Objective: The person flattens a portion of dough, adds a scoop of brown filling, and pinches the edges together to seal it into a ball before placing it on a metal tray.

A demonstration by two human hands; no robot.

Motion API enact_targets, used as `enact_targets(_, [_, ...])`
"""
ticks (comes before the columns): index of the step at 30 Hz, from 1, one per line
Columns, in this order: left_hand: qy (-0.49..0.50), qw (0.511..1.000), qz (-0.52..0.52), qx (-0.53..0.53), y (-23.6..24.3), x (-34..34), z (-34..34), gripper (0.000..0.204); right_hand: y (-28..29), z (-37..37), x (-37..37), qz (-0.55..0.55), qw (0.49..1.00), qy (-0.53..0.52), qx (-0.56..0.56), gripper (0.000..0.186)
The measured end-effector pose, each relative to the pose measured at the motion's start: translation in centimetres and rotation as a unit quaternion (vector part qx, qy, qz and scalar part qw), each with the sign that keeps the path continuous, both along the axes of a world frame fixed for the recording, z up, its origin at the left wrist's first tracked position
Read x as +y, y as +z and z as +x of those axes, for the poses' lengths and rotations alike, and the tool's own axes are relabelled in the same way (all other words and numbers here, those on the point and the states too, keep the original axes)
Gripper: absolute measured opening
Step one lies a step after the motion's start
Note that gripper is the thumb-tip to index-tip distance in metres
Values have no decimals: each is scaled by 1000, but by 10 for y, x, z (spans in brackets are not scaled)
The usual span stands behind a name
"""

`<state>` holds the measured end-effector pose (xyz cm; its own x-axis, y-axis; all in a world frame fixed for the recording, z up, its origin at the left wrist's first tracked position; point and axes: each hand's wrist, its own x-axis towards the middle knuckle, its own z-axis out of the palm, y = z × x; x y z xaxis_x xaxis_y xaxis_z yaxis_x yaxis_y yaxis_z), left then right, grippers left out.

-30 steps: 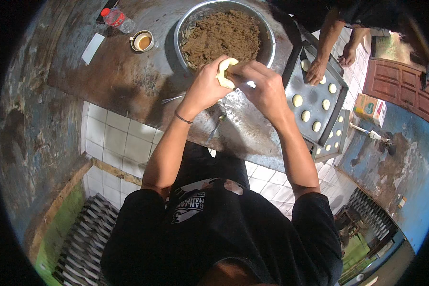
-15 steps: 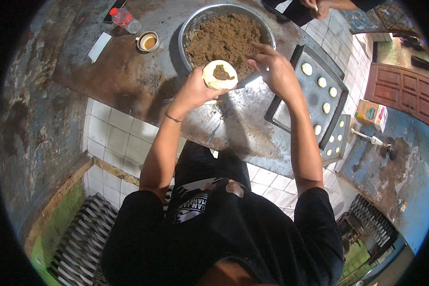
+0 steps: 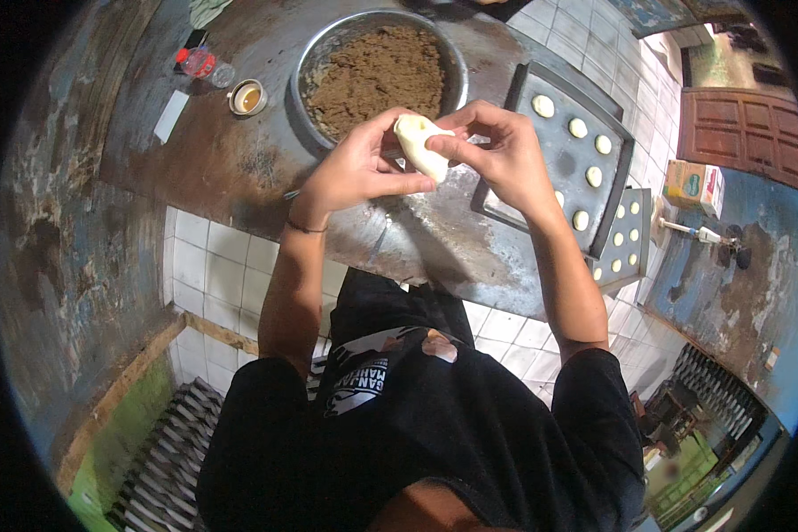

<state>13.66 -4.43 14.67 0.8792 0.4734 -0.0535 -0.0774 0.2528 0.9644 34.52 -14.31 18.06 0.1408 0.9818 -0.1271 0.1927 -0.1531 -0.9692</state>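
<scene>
A piece of pale dough (image 3: 424, 148) is folded over between my two hands, just in front of a big metal bowl (image 3: 459, 89). My left hand (image 3: 363, 164) cradles it from the left, thumb along its lower edge. With thumb and fingers, my right hand (image 3: 492, 151) pinches the dough's right side. The filling inside it is hidden now. Brown crumbly filling (image 3: 381, 80) lies in the bowl. Right of my right hand is a dark baking tray (image 3: 563, 168) with several round dough pieces (image 3: 593, 176) spaced over it.
At the far left are a cup with brown liquid (image 3: 247, 97), a clear bottle with a red cap (image 3: 202, 64) and a white strip (image 3: 171, 117). A second tray (image 3: 607, 266) with dough rounds sits lower right. Beyond it, a carton (image 3: 693, 187) and a whisk-like tool (image 3: 705, 235) rest on a blue surface.
My right hand came away from above the bowl to the dough. The dough, open with filling showing before, is folded and pinched over. The view has shifted, and the other person's hands left it.
</scene>
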Motion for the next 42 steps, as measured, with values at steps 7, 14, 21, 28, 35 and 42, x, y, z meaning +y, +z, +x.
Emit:
enact_targets(7, [66, 997, -31, -10, 18, -55, 59, 29, 49, 28, -58, 131, 975, -17, -181, 61])
enact_targets(14, [87, 970, -228, 12, 30, -98, 115, 37, 30, 92, -87, 196, 960, -8, -201, 37])
enact_targets(21, [214, 975, 67, -9, 45, -140, 185, 29, -12, 110, -145, 37, 864, -174, 472, 27])
enact_targets(28, [65, 982, 2, -178, 54, -195, 249, 32, -30, 95, -189, 226, 842, -315, 375, 31])
enact_targets(35, [114, 983, -59, -133, 37, -222, 250, 46, -31, 148, -245, 150, 954, -165, 202, 29])
enact_targets(42, [83, 955, 280, 56, -74, -207, 230, 68, -45, 167, -236, 33, 992, -96, -71, 47])
